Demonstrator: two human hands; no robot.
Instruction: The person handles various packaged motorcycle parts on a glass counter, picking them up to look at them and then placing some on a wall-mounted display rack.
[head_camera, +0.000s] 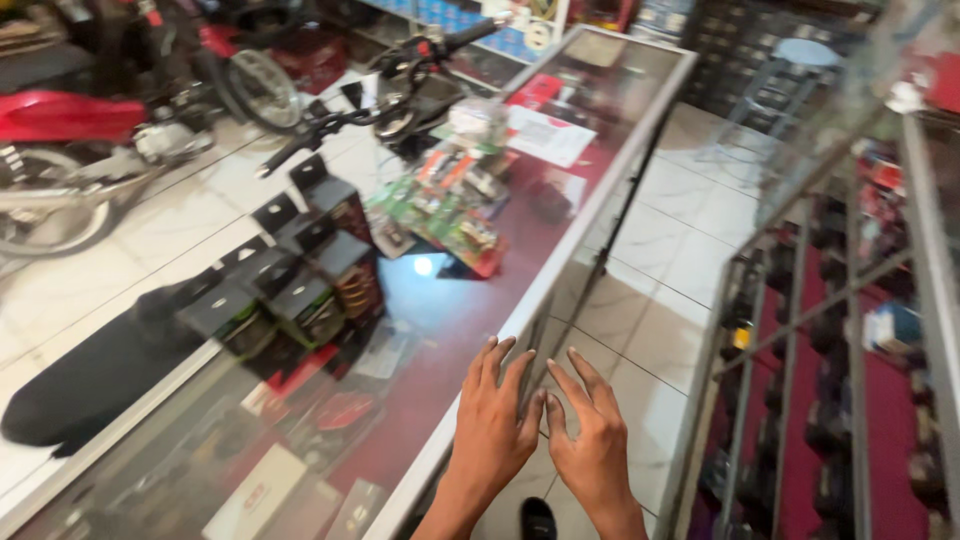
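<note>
Plainly, both hands, left hand and right hand, hover open and empty at the glass counter's near edge, where leaning weight could crack its pane.

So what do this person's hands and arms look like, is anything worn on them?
Both are bare: the left hand and right hand show no gloves, rings or watch, and no sleeves reach the visible forearms. Fingers are slim and long.
</note>
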